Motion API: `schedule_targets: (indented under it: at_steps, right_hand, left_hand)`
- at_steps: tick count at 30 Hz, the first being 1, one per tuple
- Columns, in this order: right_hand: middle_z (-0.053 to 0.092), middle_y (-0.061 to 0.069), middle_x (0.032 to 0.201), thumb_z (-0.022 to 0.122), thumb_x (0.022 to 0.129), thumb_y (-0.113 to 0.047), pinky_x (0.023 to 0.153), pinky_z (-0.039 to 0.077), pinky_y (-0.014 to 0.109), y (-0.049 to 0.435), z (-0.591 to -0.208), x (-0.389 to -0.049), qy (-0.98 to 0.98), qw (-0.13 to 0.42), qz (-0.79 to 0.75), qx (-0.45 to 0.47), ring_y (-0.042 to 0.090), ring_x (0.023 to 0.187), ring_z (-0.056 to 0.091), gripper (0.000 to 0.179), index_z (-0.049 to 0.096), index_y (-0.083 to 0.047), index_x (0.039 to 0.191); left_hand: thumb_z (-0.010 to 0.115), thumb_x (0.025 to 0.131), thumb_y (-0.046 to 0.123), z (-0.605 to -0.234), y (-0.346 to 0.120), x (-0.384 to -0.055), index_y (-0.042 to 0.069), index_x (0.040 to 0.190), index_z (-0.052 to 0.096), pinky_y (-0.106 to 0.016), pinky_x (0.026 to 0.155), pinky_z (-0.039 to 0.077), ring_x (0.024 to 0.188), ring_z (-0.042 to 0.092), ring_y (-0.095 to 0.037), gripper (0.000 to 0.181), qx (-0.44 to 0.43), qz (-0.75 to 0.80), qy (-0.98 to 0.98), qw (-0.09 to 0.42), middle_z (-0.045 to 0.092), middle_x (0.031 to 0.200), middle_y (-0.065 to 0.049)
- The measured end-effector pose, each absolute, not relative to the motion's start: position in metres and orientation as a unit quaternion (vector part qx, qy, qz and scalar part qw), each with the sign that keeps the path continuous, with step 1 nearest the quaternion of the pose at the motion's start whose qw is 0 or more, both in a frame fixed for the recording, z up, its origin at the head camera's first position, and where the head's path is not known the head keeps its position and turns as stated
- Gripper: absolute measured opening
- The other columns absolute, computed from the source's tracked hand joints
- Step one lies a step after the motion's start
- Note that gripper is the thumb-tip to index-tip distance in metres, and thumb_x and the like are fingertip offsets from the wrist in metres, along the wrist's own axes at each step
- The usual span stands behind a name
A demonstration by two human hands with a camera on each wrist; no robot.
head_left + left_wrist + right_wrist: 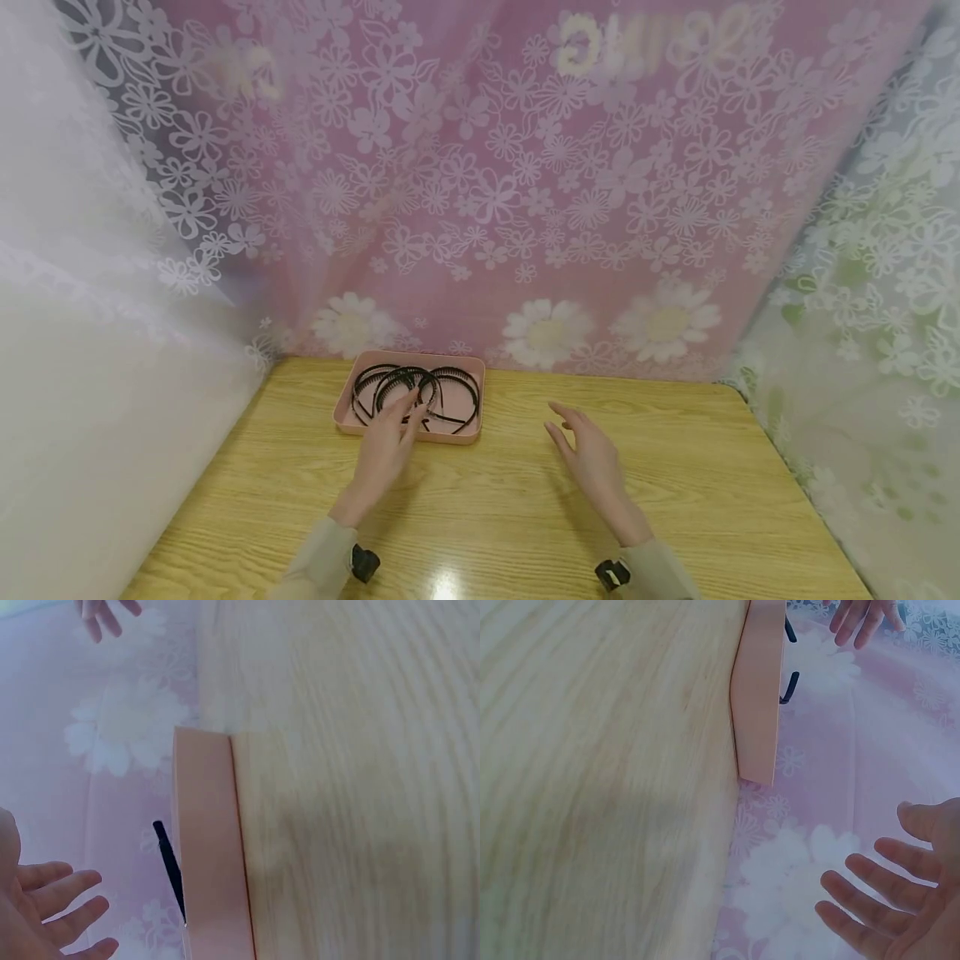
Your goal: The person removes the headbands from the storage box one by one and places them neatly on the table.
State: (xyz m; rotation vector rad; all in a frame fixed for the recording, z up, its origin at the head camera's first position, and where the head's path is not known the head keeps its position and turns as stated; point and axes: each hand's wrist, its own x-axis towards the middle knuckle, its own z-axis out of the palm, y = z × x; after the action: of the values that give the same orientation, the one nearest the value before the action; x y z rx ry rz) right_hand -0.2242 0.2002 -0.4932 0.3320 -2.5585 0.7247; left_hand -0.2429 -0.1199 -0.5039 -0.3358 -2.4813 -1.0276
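Observation:
Several black headbands (474, 390), some with comb teeth, lie overlapping in a shallow pink tray (481, 375) at the back left of the table. In the head view my left hand (386, 446) is over the tray's front side, its fingers extended above the headbands. The left wrist view shows those fingers spread, with no headband between them; one black headband end (171, 874) sticks up past the tray wall (214, 847). My right hand (596, 458) hovers over the table to the right of the tray, fingers loosely extended and holding nothing.
The wood-grain table (487, 517) reaches back to a pink flowered curtain (495, 208). A pale sheet (112, 375) hangs along the left side and a flowered one (885, 400) along the right. Each wrist wears a black device (365, 563).

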Motion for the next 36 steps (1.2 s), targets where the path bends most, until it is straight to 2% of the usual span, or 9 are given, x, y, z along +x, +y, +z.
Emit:
schedule_targets:
  at_steps: [5, 10, 14, 16, 20, 24, 27, 30, 36]
  right_hand:
    - [0.071, 0.014, 0.122, 0.068, 0.099, -0.022, 0.075, 0.060, 0.044, 0.195, -0.490, -0.238, -0.917, 0.208, 0.317, 0.126, 0.029, 0.094, 0.072, 0.037, 0.066, -0.006, 0.133]
    - [0.072, 0.012, 0.121, 0.064, 0.102, -0.027, 0.075, 0.061, 0.042, 0.189, -0.489, -0.255, -0.910, 0.163, 0.365, 0.109, 0.028, 0.091, 0.073, 0.037, 0.067, -0.005, 0.132]
    - [0.073, 0.014, 0.117, 0.062, 0.103, -0.027, 0.075, 0.060, 0.043, 0.184, -0.492, -0.267, -0.908, 0.131, 0.387, 0.097, 0.030, 0.091, 0.073, 0.036, 0.068, -0.006, 0.132]
    - [0.072, 0.015, 0.118, 0.061, 0.103, -0.027, 0.074, 0.061, 0.041, 0.182, -0.494, -0.272, -0.905, 0.115, 0.399, 0.093, 0.031, 0.092, 0.073, 0.036, 0.068, -0.006, 0.132]
    - [0.071, 0.016, 0.119, 0.061, 0.103, -0.026, 0.071, 0.061, 0.035, 0.176, -0.497, -0.281, -0.896, 0.094, 0.425, 0.093, 0.033, 0.092, 0.073, 0.036, 0.067, -0.006, 0.133]
    - [0.071, 0.017, 0.118, 0.062, 0.103, -0.025, 0.071, 0.062, 0.035, 0.170, -0.499, -0.288, -0.882, 0.081, 0.456, 0.092, 0.037, 0.092, 0.073, 0.035, 0.067, -0.005, 0.132]
    - [0.071, 0.019, 0.116, 0.063, 0.102, -0.023, 0.073, 0.062, 0.039, 0.166, -0.501, -0.292, -0.869, 0.068, 0.480, 0.095, 0.039, 0.091, 0.073, 0.035, 0.067, -0.004, 0.131]
    - [0.070, 0.020, 0.116, 0.064, 0.102, -0.022, 0.075, 0.062, 0.042, 0.162, -0.502, -0.296, -0.860, 0.055, 0.499, 0.093, 0.040, 0.092, 0.072, 0.037, 0.066, -0.002, 0.133]
    - [0.070, 0.022, 0.116, 0.064, 0.101, -0.019, 0.073, 0.062, 0.040, 0.154, -0.502, -0.303, -0.844, 0.033, 0.529, 0.083, 0.042, 0.092, 0.072, 0.037, 0.064, -0.001, 0.134]
  left_hand:
    - [0.048, 0.109, 0.034, -0.497, -0.135, -0.249, 0.008, 0.143, 0.057, -0.048, 0.079, 0.057, 0.089, 0.071, -0.030, 0.044, -0.103, -0.404, -0.886, 0.204, 0.068, 0.130, -0.015]
    - [0.046, 0.110, 0.033, -0.493, -0.153, -0.259, 0.008, 0.138, 0.062, -0.037, 0.063, 0.053, 0.063, 0.062, -0.018, 0.041, -0.087, -0.415, -0.879, 0.217, 0.074, 0.100, -0.012]
    - [0.043, 0.111, 0.033, -0.495, -0.169, -0.269, 0.008, 0.128, 0.068, -0.036, 0.050, 0.046, 0.052, 0.057, -0.023, 0.039, -0.063, -0.425, -0.876, 0.220, 0.073, 0.086, -0.014]
    - [0.042, 0.111, 0.035, -0.498, -0.178, -0.276, 0.008, 0.122, 0.070, -0.038, 0.053, 0.049, 0.064, 0.066, -0.026, 0.041, -0.045, -0.423, -0.877, 0.224, 0.075, 0.093, -0.015]
    - [0.040, 0.111, 0.035, -0.502, -0.193, -0.285, 0.003, 0.117, 0.071, -0.038, 0.057, 0.050, 0.084, 0.072, -0.034, 0.045, -0.030, -0.419, -0.878, 0.229, 0.075, 0.102, -0.020]
    - [0.038, 0.112, 0.035, -0.504, -0.203, -0.291, 0.000, 0.117, 0.069, -0.042, 0.058, 0.051, 0.085, 0.072, -0.039, 0.047, -0.023, -0.419, -0.881, 0.220, 0.075, 0.103, -0.022]
    - [0.036, 0.112, 0.035, -0.503, -0.209, -0.295, -0.001, 0.121, 0.068, -0.050, 0.073, 0.055, 0.090, 0.071, -0.041, 0.048, -0.017, -0.424, -0.883, 0.200, 0.074, 0.107, -0.023]
    - [0.034, 0.112, 0.036, -0.502, -0.218, -0.300, -0.003, 0.128, 0.065, -0.057, 0.085, 0.052, 0.099, 0.069, -0.043, 0.051, -0.007, -0.426, -0.887, 0.180, 0.071, 0.113, -0.026]
    - [0.028, 0.112, 0.042, -0.504, -0.239, -0.310, -0.005, 0.135, 0.060, -0.055, 0.088, 0.055, 0.106, 0.068, -0.044, 0.061, 0.011, -0.461, -0.873, 0.156, 0.067, 0.122, -0.029]
